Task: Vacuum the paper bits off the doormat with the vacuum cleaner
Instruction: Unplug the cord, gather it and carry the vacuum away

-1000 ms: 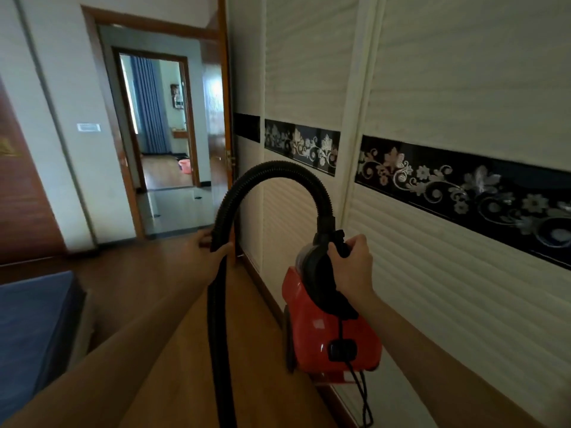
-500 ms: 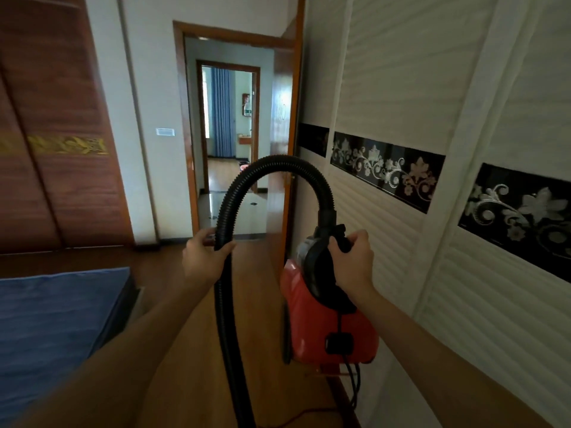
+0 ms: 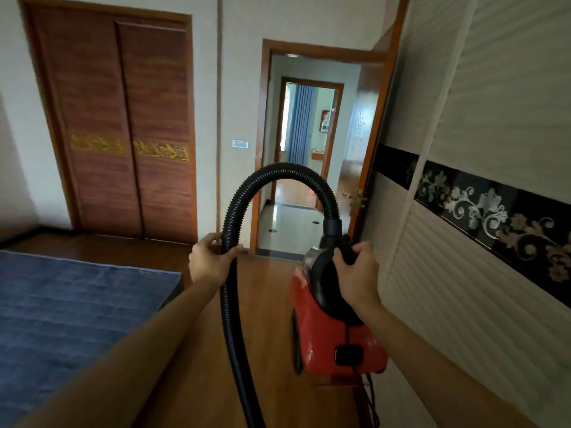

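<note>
While the right hand [image 3: 357, 270] is clenched over the black carry handle on top of the red vacuum cleaner [image 3: 336, 332], holding the body clear of the wooden floor [image 3: 272, 304], the left hand [image 3: 211, 262] is wrapped around the ribbed black hose [image 3: 279, 171] just below where it begins its arch. From that left grasp the hose climbs, loops over in front of the view and drops into the socket at the front of the machine, while its other length hangs straight down past the bottom edge, so the nozzle end is out of sight. A power cord [image 3: 372, 396] trails from the rear of the body toward the floor. On the left lies a blue mattress [image 3: 71, 313]; close on the right runs a pale sliding wardrobe [image 3: 463, 273] with a black floral band. Ahead stands an open doorway [image 3: 304, 168] with tiled floor beyond. The doormat and its paper bits are not visible anywhere here, so this looks like the carrying stage, with vacuuming not yet begun. Risks from here, as I judge them: the dangling cord could snag underfoot or catch on the door frame, the hanging hose could drag or swing into the legs, and the body could knock the wardrobe, being carried so near it
</note>
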